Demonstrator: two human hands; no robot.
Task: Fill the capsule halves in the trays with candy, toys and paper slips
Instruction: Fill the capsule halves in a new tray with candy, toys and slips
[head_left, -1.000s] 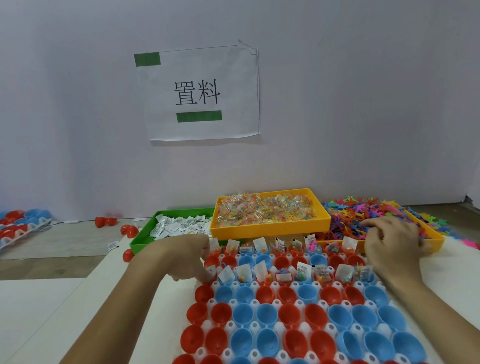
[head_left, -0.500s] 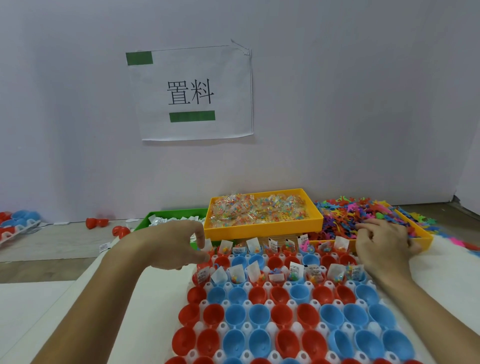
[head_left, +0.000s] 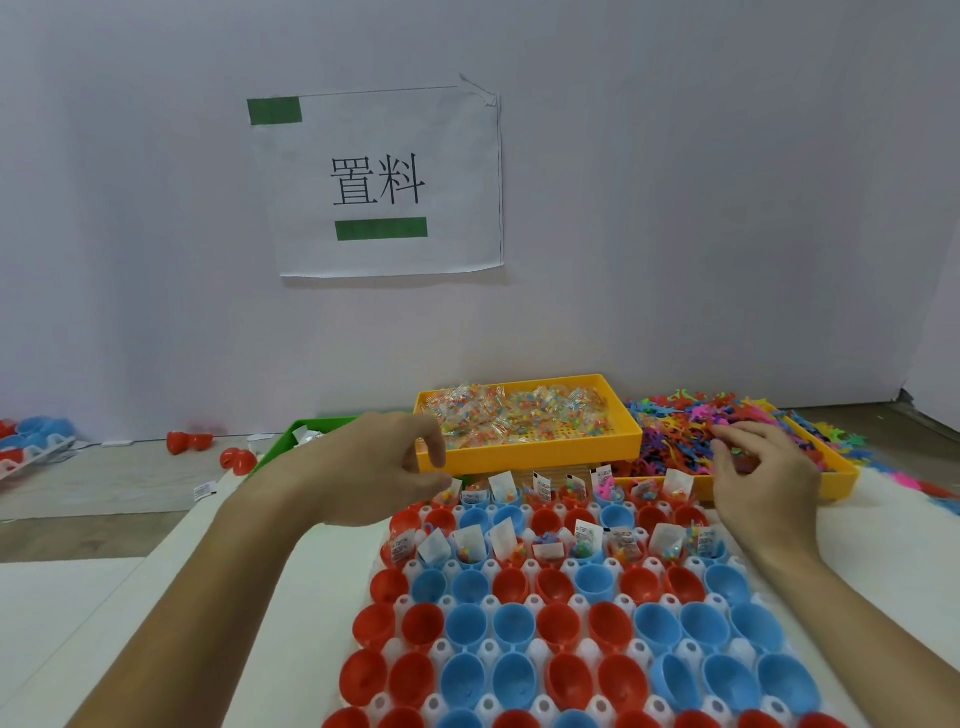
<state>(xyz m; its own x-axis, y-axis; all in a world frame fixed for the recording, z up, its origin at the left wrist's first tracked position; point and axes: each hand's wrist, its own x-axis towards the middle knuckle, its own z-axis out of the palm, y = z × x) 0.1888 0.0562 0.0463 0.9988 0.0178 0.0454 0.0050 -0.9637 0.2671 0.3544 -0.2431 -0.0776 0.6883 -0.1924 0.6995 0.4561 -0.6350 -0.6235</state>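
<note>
Loose red capsule halves (head_left: 188, 442) are lying far left by the wall. The green tray (head_left: 283, 447) of paper slips is sitting behind the left hand (head_left: 376, 470), whose fingers are curling together; whether they are pinching anything, I cannot tell. The yellow tray (head_left: 530, 453) is holding candy packets. The white capsule tray (head_left: 571, 613) is sitting nearest, its far rows filled. The right hand (head_left: 761, 475) is hovering, fingers loosely spread, over the toys (head_left: 675, 431).
</note>
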